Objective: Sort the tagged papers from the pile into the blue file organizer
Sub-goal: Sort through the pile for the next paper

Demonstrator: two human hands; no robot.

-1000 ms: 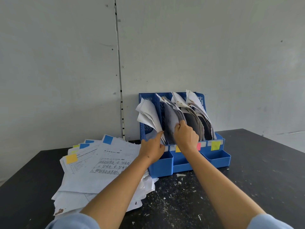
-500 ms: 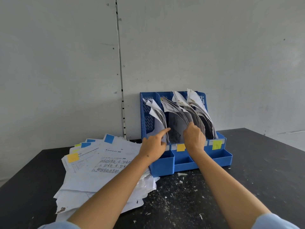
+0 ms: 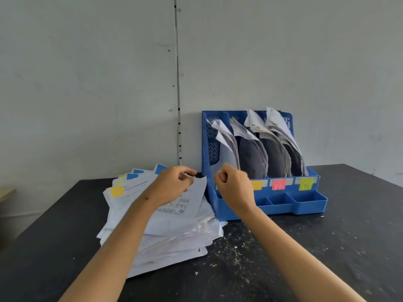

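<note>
My left hand (image 3: 172, 184) pinches the top sheet's corner on the paper pile (image 3: 165, 227), just left of the blue file organizer (image 3: 305, 205). Right hand (image 3: 234, 188) is curled up, holding nothing. All four organizer slots already have papers (image 3: 250, 147) standing in them on the counter (image 3: 327, 247).

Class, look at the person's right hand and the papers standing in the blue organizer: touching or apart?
Cannot tell. In the head view the right hand, fingers curled, overlaps the leftmost papers in the blue organizer, showing neither contact nor gap.

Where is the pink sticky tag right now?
In the head view, the pink tag sits on the blue file organizer's front label strip, right of centre, between the orange tag and yellow-green tag.
</note>
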